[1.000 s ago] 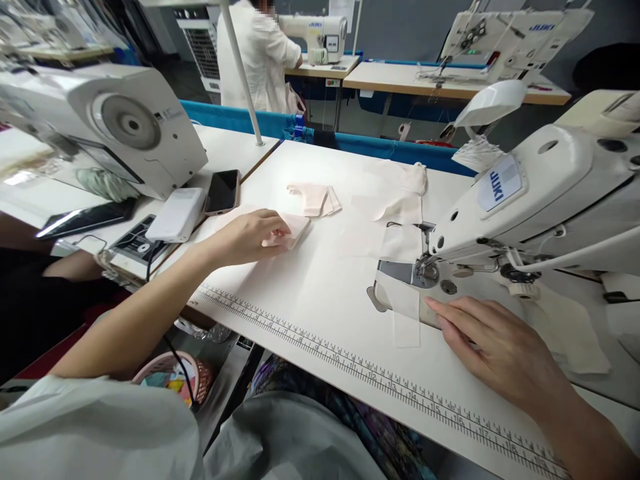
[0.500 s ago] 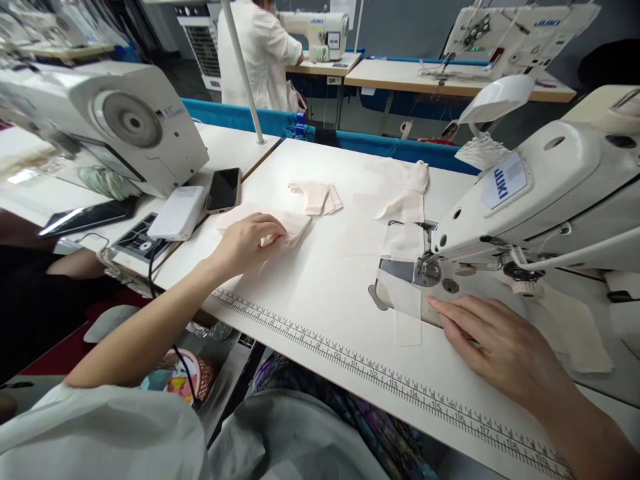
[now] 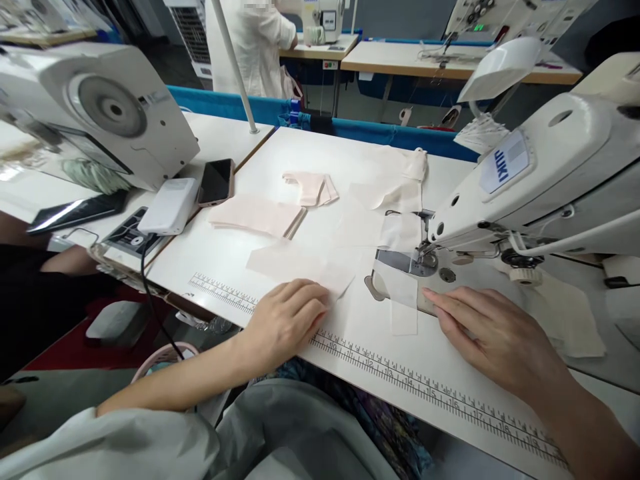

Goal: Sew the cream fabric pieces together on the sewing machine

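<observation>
My left hand is closed on the right end of a thin, pale pink fabric piece, which trails to the left just over the table. A stack of similar pink fabric pieces lies beyond it, beside smaller folded cut pieces. My right hand rests with fingers stretched out, the index fingertip beside a sheer white fabric strip. This strip runs in front of the presser foot of the sewing machine. Another pale fabric piece lies behind the foot.
A phone and a white power bank lie left of the stack. A printed ruler follows the table's front edge. Another sewing machine stands at left. A person in white sits beyond the blue cloth trough.
My left hand has moved from the stack toward me and to the right, bringing one fabric piece off it. My right hand stays almost in place. The view has shifted slightly.
</observation>
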